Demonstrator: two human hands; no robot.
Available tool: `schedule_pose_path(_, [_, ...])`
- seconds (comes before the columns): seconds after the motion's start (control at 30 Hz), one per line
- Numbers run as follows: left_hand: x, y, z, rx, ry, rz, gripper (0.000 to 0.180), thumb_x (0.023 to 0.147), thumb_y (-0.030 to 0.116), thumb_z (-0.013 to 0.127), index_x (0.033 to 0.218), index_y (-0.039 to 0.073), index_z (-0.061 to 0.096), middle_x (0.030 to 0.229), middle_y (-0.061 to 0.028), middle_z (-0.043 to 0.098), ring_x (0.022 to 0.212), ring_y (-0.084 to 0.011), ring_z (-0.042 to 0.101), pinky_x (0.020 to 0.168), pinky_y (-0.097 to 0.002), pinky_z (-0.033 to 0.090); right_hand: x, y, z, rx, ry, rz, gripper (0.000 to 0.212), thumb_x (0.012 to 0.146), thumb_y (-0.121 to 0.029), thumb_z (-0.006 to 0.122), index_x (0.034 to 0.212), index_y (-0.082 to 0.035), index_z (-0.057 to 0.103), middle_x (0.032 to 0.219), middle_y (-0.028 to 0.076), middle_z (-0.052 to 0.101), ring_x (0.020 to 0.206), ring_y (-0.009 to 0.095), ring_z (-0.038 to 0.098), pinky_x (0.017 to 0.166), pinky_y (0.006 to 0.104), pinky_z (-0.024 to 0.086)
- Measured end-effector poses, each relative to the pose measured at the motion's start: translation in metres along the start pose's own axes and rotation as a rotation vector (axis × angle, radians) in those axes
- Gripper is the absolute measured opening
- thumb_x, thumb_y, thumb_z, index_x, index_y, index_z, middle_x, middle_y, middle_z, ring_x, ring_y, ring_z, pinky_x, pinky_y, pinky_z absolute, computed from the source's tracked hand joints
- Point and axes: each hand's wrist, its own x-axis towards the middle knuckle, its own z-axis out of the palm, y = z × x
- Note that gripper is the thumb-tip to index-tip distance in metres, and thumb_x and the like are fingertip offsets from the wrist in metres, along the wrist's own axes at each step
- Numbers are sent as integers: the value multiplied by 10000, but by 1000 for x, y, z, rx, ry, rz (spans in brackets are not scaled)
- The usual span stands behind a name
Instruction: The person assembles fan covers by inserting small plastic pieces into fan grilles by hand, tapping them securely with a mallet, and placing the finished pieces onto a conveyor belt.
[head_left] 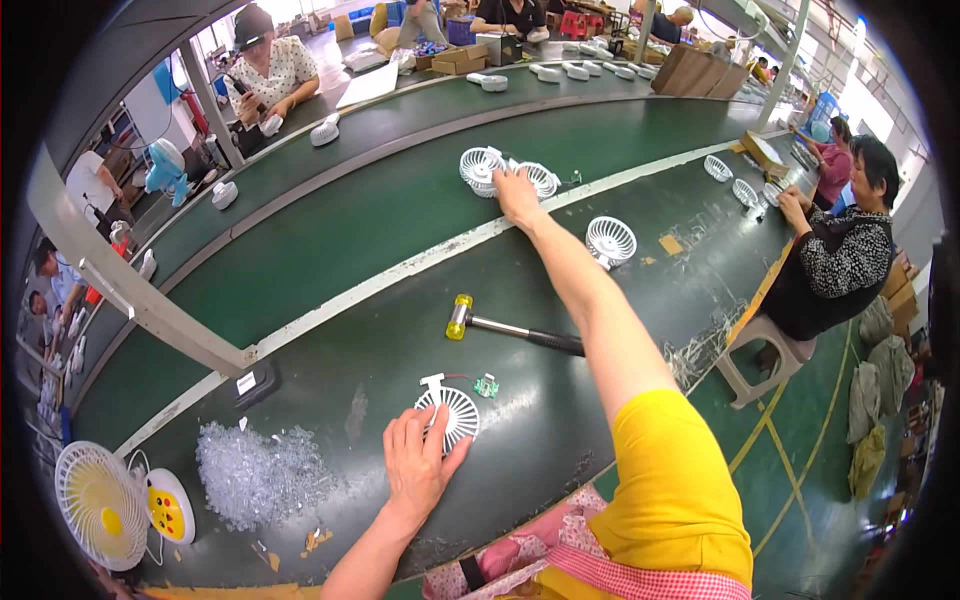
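My left hand (417,462) lies flat on the dark green workbench (330,400), fingers spread, resting against a small white round fan grille (452,410) with a little green circuit board (487,386) wired to it. My right hand (516,193), arm stretched far out in a yellow sleeve, reaches to the conveyor belt (400,200) and touches two white fan grilles (482,168) lying side by side there. Its fingers rest on the parts; whether they grip one I cannot tell.
A mallet (505,327) with a yellow head lies between my arms. A heap of clear plastic bits (255,475) sits at left, near a white desk fan (98,505). Another grille (610,240) lies right. A seated person (835,255) works at right; others sit beyond the belt.
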Motion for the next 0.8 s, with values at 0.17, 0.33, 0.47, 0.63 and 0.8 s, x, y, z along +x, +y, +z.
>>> schedule_pose_path(0.17, [-5,-1,-3,56,11,43,536,758,241,827,1200,11,629,1151,-128,600,1088,-314,574,931,-459,448,-25,37,-74,44,49,-224,138,830,-37,565,943,3,633,933,219,671,953,405,644,847,520,500])
schedule_pose_path(0.33, [-7,-9,1,77,57,61,466,766,249,811,1129,14,637,1156,-137,607,1112,-325,578,968,-459,460,-116,97,-163,106,-215,-297,350,702,101,598,1009,-68,602,1095,140,661,1064,424,557,937,476,472])
schedule_pose_path(0.47, [-6,-10,-1,62,116,49,422,727,188,817,1073,23,641,1181,-132,622,1100,-352,593,960,-462,468,-150,129,-173,6,-364,-197,512,718,122,474,1145,-118,624,1162,177,651,1251,396,504,1129,571,303])
schedule_pose_path(0.63, [-10,-10,-7,116,80,25,468,756,234,811,1141,32,640,1188,-122,608,1115,-326,571,944,-447,465,-176,68,-192,-266,128,-211,489,826,31,561,1284,-137,595,1298,163,577,1278,372,490,1092,572,340])
schedule_pose_path(0.8, [-12,-5,0,121,75,49,481,769,239,806,1163,30,626,1180,-124,613,1115,-321,576,892,-417,514,-236,-67,-199,489,-191,-222,427,865,-258,735,1206,-41,597,1067,161,616,1025,373,578,895,452,481])
